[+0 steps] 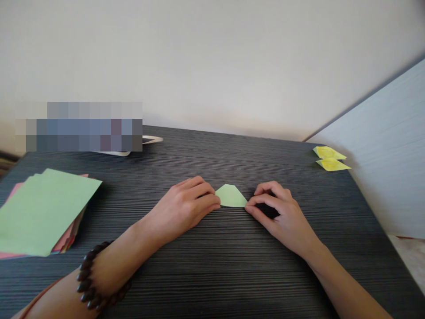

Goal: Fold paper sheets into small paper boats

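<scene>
A small folded piece of light green paper [231, 196] lies on the dark table between my hands. It has slanted sides and a short flat top edge. My left hand [189, 201] is closed at its left end, fingertips on the paper and covering that corner. On the other side, my right hand [280, 208] pinches the right corner between thumb and forefinger. A dark beaded bracelet [86, 281] circles my left wrist.
At the left lies a stack of coloured paper sheets [46, 212], green on top. Two yellow folded paper pieces [333, 165] rest near the table's far right corner. A blurred-out object [83, 130] sits at the back left. The wall [212, 66] rises behind the table [212, 274].
</scene>
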Demonstrator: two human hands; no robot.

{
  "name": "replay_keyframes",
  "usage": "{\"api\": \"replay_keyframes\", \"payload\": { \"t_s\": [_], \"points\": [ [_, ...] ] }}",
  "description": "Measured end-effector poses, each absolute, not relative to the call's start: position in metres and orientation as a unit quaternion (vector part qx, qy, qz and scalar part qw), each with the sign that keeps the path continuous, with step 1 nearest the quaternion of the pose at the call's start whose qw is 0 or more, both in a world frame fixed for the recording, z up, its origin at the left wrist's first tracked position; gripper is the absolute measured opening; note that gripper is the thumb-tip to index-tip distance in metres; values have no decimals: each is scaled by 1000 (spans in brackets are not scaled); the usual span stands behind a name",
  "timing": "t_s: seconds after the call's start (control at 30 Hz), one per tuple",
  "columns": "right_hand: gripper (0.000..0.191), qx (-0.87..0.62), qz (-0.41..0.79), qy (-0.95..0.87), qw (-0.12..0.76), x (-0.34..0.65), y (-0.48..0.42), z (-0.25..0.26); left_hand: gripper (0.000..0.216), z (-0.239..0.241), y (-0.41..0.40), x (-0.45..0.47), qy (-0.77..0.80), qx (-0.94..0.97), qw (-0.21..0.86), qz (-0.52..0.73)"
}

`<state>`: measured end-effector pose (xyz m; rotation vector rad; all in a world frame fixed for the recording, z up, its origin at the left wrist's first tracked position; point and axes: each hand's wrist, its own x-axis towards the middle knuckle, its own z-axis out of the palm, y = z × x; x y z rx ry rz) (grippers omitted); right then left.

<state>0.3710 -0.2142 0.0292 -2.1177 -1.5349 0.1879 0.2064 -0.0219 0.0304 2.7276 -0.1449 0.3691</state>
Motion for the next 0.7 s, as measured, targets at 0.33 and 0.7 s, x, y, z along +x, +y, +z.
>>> {"api": "replay_keyframes", "payload": {
  "t_s": [0.33,0.7],
  "points": [
    [6,-831,76,-492,248,358,-209,31,22,30,-23,209,61,970,211,110],
    [7,-863,94,-444,223,355,-201,30,20,31,-38,215,149,971,157,105]
  ]
}}
